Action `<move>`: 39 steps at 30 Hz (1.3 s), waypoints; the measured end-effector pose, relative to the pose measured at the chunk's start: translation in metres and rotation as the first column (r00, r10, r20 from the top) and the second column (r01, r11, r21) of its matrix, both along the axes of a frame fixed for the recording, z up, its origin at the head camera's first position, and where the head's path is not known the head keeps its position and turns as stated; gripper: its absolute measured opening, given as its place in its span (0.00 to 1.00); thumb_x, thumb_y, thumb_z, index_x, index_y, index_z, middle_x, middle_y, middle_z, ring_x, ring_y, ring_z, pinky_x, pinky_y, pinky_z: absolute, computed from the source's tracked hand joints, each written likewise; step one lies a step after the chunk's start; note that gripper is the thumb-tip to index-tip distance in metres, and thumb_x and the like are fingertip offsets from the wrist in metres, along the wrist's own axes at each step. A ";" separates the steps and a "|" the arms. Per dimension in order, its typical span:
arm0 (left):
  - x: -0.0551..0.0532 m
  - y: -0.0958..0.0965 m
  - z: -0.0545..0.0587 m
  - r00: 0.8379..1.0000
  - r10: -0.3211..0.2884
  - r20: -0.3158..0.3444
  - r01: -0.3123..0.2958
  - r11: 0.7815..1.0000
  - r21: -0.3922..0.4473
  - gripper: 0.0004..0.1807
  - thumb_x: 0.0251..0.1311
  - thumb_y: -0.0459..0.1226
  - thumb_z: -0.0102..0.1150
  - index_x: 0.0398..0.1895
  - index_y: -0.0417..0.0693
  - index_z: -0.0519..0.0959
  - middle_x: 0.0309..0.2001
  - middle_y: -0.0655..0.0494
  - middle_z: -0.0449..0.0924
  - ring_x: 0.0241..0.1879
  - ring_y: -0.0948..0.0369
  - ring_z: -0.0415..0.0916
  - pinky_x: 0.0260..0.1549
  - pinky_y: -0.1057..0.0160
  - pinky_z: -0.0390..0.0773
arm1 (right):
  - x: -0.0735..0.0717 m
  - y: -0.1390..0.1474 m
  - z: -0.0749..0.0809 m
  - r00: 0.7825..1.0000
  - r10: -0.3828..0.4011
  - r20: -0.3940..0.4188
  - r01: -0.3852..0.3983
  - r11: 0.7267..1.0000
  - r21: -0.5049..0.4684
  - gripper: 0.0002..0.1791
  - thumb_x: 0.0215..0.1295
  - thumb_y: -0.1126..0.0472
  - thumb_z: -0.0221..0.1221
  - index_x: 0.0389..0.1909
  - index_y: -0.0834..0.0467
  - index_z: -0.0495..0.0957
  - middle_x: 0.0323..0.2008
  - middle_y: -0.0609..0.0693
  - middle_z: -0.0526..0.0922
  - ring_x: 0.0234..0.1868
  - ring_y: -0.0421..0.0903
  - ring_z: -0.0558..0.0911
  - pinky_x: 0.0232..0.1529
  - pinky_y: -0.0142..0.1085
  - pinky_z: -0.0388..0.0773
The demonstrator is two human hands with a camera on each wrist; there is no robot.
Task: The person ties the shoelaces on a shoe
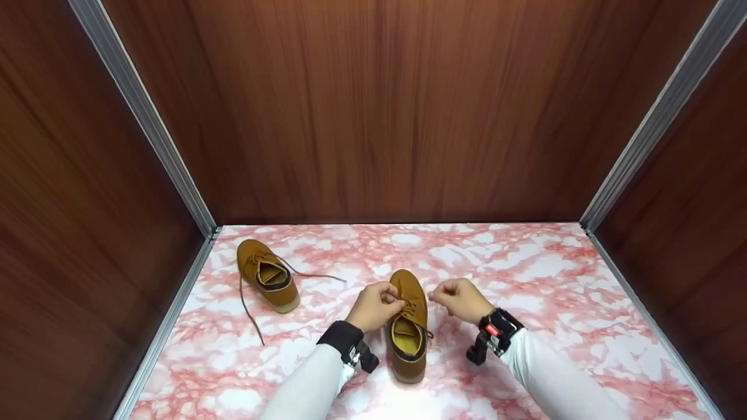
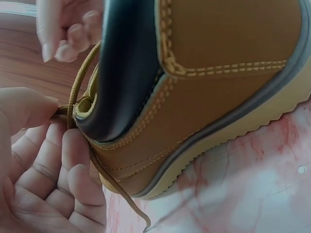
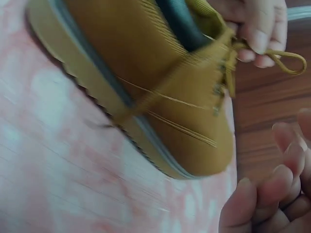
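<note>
A tan lace-up shoe (image 1: 409, 368) with a dark padded collar stands upright in front of me, toe pointing away. My left hand (image 1: 373, 307) is over its lacing and pinches the brown shoelace (image 2: 60, 110) between thumb and fingers. A loop of the lace (image 3: 295, 72) sticks out past those fingers in the right wrist view. One loose lace end (image 2: 120, 190) hangs down the shoe's side; in the right wrist view it is blurred. To the right of the shoe, my right hand (image 1: 462, 299) is held apart from it, fingers loosely bent with nothing between them.
A matching tan shoe (image 1: 273, 291) stands at the left, its two lace ends (image 1: 318, 275) spread over the pink-and-white marbled tabletop (image 1: 525, 373). Brown wood-grain panels (image 1: 397, 116) with grey metal corner strips (image 1: 648, 122) enclose the back and both sides.
</note>
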State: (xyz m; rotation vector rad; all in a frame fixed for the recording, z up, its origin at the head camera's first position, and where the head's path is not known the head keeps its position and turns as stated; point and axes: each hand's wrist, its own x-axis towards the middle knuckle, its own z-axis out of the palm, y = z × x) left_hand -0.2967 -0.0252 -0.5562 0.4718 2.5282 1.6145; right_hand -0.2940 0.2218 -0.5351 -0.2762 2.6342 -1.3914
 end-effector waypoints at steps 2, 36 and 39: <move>0.001 -0.001 0.000 1.000 -0.009 0.015 0.009 1.000 0.020 0.06 0.62 0.34 0.68 0.36 0.42 0.80 0.31 0.54 0.86 0.28 0.68 0.77 0.28 0.71 0.76 | 0.005 0.000 -0.006 0.999 0.039 0.008 -0.039 0.999 -0.015 0.13 0.72 0.56 0.64 0.33 0.63 0.85 0.23 0.44 0.78 0.21 0.38 0.73 0.24 0.28 0.73; 0.006 -0.014 -0.004 1.000 -0.006 0.030 0.004 0.999 0.050 0.04 0.65 0.33 0.68 0.38 0.40 0.83 0.38 0.49 0.84 0.33 0.66 0.79 0.32 0.71 0.79 | 0.022 -0.040 -0.014 0.978 0.141 -0.156 -0.130 0.988 0.079 0.10 0.64 0.58 0.72 0.28 0.53 0.81 0.28 0.43 0.81 0.26 0.32 0.75 0.28 0.26 0.74; 0.007 -0.016 -0.005 0.999 0.002 0.044 -0.004 0.999 0.047 0.05 0.65 0.33 0.68 0.38 0.40 0.82 0.38 0.49 0.85 0.33 0.66 0.78 0.31 0.71 0.79 | 0.022 -0.035 -0.012 0.976 0.152 -0.158 -0.138 0.986 0.095 0.09 0.65 0.58 0.71 0.29 0.53 0.80 0.30 0.44 0.82 0.24 0.33 0.74 0.25 0.27 0.73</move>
